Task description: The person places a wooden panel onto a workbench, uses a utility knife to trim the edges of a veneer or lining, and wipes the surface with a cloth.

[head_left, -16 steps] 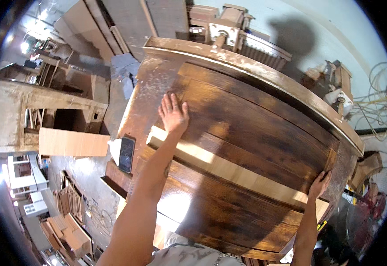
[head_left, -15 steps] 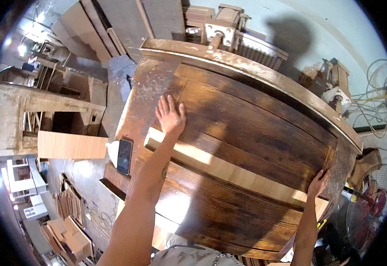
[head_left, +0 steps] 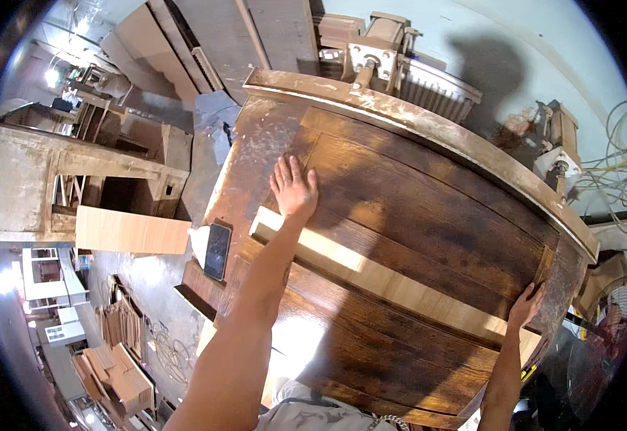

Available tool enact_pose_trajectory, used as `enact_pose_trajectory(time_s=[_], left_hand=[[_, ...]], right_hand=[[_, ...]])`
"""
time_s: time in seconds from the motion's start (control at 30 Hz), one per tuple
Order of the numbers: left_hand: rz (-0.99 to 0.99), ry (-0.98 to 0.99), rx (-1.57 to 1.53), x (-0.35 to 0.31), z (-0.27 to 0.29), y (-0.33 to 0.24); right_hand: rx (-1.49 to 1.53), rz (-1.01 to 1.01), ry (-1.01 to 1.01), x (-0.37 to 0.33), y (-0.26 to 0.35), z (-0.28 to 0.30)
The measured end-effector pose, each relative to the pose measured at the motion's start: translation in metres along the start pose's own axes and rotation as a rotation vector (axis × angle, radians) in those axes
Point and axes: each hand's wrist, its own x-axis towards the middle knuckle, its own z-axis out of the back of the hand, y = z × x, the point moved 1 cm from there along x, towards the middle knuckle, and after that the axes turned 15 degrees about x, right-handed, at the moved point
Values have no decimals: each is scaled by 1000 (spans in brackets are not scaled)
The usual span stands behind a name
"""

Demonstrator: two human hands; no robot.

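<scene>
A dark brown stained wood panel (head_left: 428,194) with a framed face lies on the worn worktable (head_left: 259,133). My left hand (head_left: 295,190) rests flat on the panel's left end, fingers spread and holding nothing. At the opposite end, my right hand (head_left: 525,307) lies against the panel's right edge with its fingers stretched out. Between this panel and a second dark panel (head_left: 400,345) nearer me runs a pale wooden strip (head_left: 407,281). My left forearm crosses the strip's left end, and my right wrist covers part of its right end.
A brown metal beam (head_left: 428,118) borders the table's far side, with cylinders (head_left: 374,54) behind it. A phone (head_left: 217,251) lies by the left edge. Left of the table stand a light board (head_left: 134,230) and stacked wood pieces (head_left: 116,373). A fan (head_left: 615,309) is at right.
The whole view has shifted, so the scene sits slightly further right. Both hands keep about the same places on the panel.
</scene>
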Motion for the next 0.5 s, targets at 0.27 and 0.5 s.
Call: enact_pose_trajectory(time_s=[0.27,0.5], left_hand=[[2,3,6,-2,0,1],[8,50,7,3,2,4]], right_hand=[[6,-58,11,-1,12,4],[-190,96,-33,3,-11,-9]])
